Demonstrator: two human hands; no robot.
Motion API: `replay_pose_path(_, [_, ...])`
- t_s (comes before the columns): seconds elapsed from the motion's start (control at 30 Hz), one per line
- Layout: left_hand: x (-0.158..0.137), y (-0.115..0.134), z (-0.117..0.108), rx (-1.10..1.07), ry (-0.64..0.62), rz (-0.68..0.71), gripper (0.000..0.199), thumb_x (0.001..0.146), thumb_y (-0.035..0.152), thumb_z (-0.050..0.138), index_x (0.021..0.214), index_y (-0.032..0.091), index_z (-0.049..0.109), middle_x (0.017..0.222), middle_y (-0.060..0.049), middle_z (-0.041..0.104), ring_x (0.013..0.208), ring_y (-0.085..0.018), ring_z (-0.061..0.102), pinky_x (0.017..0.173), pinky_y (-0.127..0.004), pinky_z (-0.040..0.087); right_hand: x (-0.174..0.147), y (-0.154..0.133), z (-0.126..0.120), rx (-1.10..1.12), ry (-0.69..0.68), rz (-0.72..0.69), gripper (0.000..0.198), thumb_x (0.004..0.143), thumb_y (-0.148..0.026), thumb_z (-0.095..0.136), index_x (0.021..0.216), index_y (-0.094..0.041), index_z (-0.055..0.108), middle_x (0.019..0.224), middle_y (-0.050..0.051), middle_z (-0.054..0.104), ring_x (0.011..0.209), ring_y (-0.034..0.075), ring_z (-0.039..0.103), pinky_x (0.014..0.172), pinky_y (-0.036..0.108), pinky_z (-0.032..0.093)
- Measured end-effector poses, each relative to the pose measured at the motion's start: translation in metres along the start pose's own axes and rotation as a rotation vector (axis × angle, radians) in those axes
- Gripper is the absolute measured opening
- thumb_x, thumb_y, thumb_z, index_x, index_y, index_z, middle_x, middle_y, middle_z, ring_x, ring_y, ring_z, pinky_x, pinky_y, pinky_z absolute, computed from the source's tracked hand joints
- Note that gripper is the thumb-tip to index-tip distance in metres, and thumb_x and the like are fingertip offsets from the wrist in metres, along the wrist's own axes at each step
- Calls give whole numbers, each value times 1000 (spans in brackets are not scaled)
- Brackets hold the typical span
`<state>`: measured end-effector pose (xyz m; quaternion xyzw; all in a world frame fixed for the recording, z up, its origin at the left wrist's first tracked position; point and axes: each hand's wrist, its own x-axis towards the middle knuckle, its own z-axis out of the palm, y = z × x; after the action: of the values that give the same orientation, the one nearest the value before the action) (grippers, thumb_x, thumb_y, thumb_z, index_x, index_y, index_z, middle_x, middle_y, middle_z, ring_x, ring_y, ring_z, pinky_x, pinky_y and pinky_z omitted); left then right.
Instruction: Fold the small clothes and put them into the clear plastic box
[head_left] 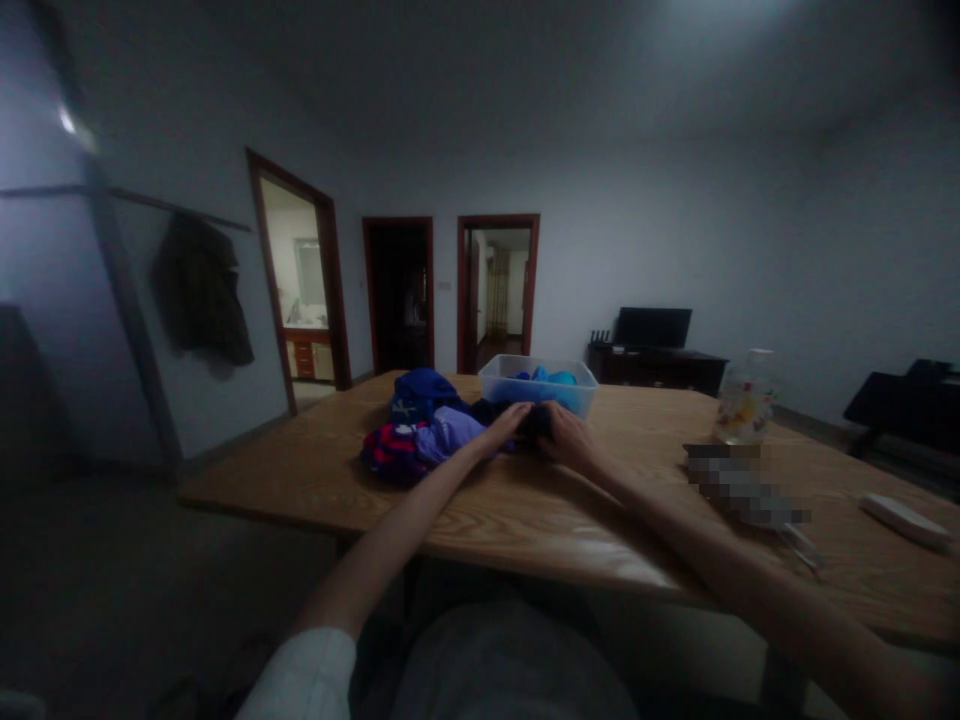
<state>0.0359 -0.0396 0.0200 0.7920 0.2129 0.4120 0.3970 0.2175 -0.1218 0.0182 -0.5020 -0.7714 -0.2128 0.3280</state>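
Observation:
In the head view, my left hand [510, 424] and my right hand [568, 436] are close together over the table, both closed on a bunched black cloth item [535, 422]. Its exact kind is too dark to make out. Just beyond my hands stands a clear plastic box [501, 378] with bright blue pieces [556, 379] inside. To the left lies a loose pile: a dark blue item like a cap [421, 394], a lilac cloth [450, 435] and a red and dark blue patterned cloth [394, 452]. More dark fabric lies between the pile and my left hand.
The wooden table [517, 535] reaches across the view. Toward its right side stand a clear jug with a colourful pattern [745, 408], a blurred-out flat object [742, 487] and a white oblong item [905, 521]. Farther back, a television [653, 328] sits on a dark cabinet.

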Motion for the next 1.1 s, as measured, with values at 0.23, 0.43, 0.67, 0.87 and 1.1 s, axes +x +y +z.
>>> replay_pose_path(0.23, [3,4,-1,-38,-75,8,52,99,54,56,130,15,66,137,-17,66,127,-28,60,114,-47,46,-1,-2,3,-89,-47,-226,61,80,-12,62,140,-15,55,142,20,58,126,38,55,111,57,40])
replay_pose_path(0.43, [-9,7,-9,-56,-190,28,73,85,59,75,143,17,57,138,-17,64,122,-29,63,106,-43,51,-2,1,-4,4,-36,-271,61,84,-6,55,143,-20,54,151,14,52,134,32,51,115,52,41])
replay_pose_path(0.67, [-8,-1,-9,65,-194,-2,77,75,54,85,136,18,57,135,-13,63,124,-28,61,106,-43,49,-5,19,-3,125,-117,-252,79,82,-14,67,156,-26,41,154,14,45,139,33,49,113,53,46])
replay_pose_path(0.87, [-8,-11,-6,333,-77,9,70,70,52,87,121,16,58,118,-8,63,110,-26,61,98,-39,51,-9,34,8,79,-62,-145,56,87,-26,71,140,-17,53,135,17,58,120,33,59,104,51,50])
replay_pose_path(1.1, [-14,0,-4,554,-45,146,56,70,40,84,114,20,56,115,-5,61,102,-24,63,93,-38,51,-11,38,31,248,-101,-64,67,82,-19,67,146,-17,48,140,19,57,118,32,62,102,48,51])
